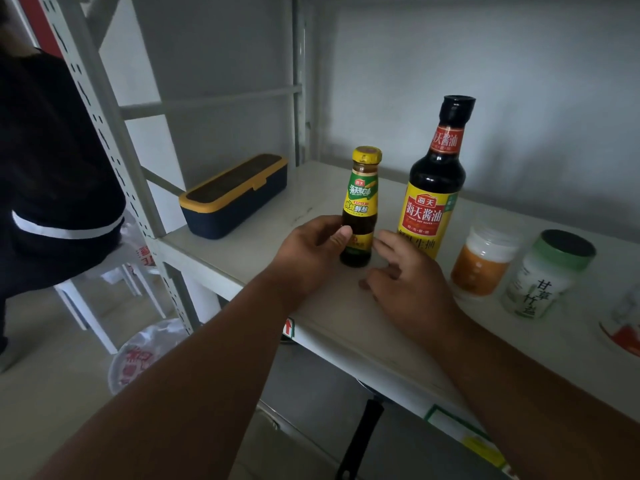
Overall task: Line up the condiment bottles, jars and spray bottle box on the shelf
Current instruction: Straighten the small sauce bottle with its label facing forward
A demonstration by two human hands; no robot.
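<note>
Lower label of small sauce bottle (360, 209) partly hidden behind left hand (308, 252) thumb. Base of tall soy sauce bottle (434, 188) masked by right hand (410, 282). Far-right container (623, 323) blurred, cut by right edge. Person (45, 161) at left cropped.

- Bare left hand (308, 251) and right hand (408, 282), no gloves, rings or watch.
- Both forearms bare along their whole visible length; no sleeves in view.
- Short, unpainted thumbnail on left hand.
</note>
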